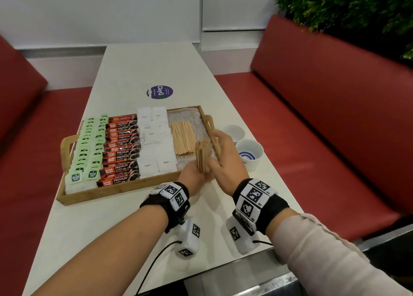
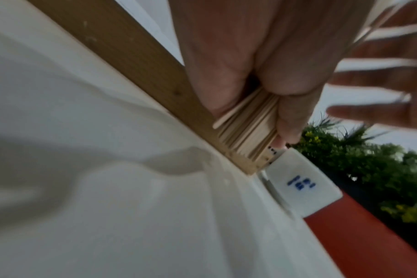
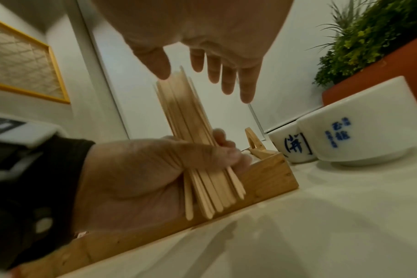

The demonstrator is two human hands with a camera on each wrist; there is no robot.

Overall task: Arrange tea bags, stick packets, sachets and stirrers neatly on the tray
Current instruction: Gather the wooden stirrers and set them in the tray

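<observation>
Stirrers (image 1: 203, 156) are the thing in play: a bundle of wooden ones stands upright in the left hand (image 1: 194, 175), just over the tray's near right corner. That grip is fingers and thumb curled round the lower part of the bundle, and the bottom ends stick out unevenly below the fist in the right wrist view. The right hand (image 1: 225, 159) is just beside the bundle with its fingers straight and spread, not holding anything; the thumb tip looks to be right at the top of the sticks, but I can't tell if it's touching.

The wooden tray (image 1: 125, 189) sits on the white counter (image 1: 143, 72). From left to right it holds 2 columns of green tea bags (image 1: 88, 148), a column of red stick packets (image 1: 121, 149), white sugar sachets (image 1: 154, 142), then a flat pile of loose stirrers (image 1: 183, 138).

2 white cups (image 1: 249, 152) with blue markings stand on the counter just right of the tray. Red bench seats (image 1: 324, 116) run along both sides.
</observation>
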